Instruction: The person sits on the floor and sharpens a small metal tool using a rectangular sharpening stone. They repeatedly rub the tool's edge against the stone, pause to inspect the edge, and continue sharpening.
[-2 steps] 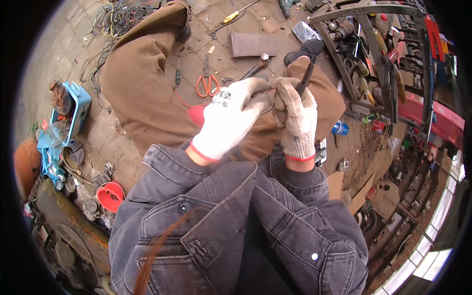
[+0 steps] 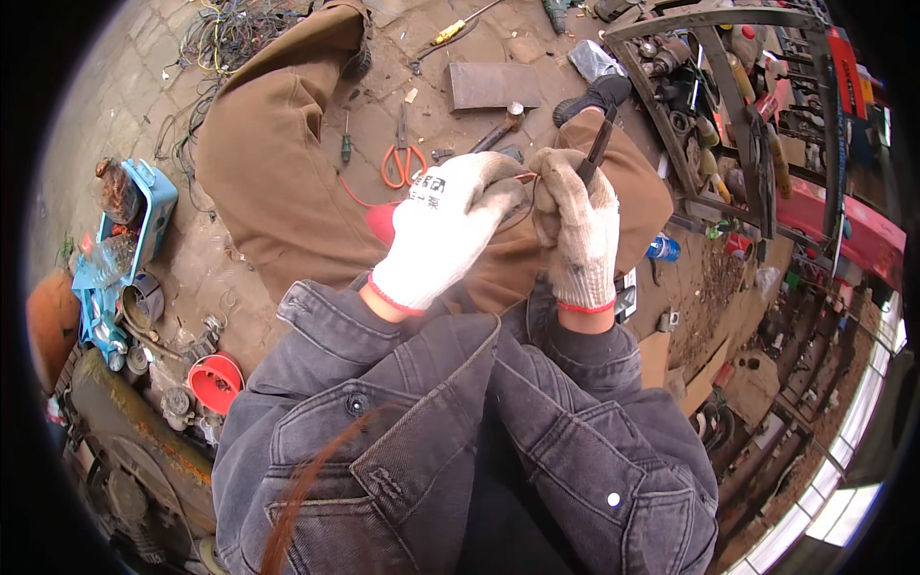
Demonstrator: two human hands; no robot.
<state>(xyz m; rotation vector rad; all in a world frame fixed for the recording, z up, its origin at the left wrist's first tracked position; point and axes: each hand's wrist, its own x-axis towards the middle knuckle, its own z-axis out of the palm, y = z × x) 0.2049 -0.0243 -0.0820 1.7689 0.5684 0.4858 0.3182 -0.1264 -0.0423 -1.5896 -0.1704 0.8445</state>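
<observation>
Both my hands wear white knitted gloves with red cuffs and meet above my lap. My left hand [image 2: 448,225] is closed, its thumb and fingers pinching a thin orange-red wire [image 2: 525,175]. That wire spans the small gap to my right hand [image 2: 578,225], whose fingertips close on its other side. Gripped in my right hand too is a dark, narrow knife-like tool [image 2: 599,144], pointing up and away; its lower part is hidden by the glove. A thin dark loop of wire hangs below the fingers. Past my left hand lie orange-handled scissors [image 2: 402,126] and a hammer [image 2: 506,125].
A screwdriver [image 2: 346,146] and a metal plate [image 2: 494,86] lie on the paved ground ahead. Tangled wires [image 2: 225,38] sit far left. Nearer left are a blue basket [image 2: 156,206] and red bucket [image 2: 217,381]. A metal rack [image 2: 714,72] full of parts stands right.
My left hand has shifted slightly left, away from the right, so more of the orange-red wire shows between them. My right hand and the dark tool stay nearly in place.
</observation>
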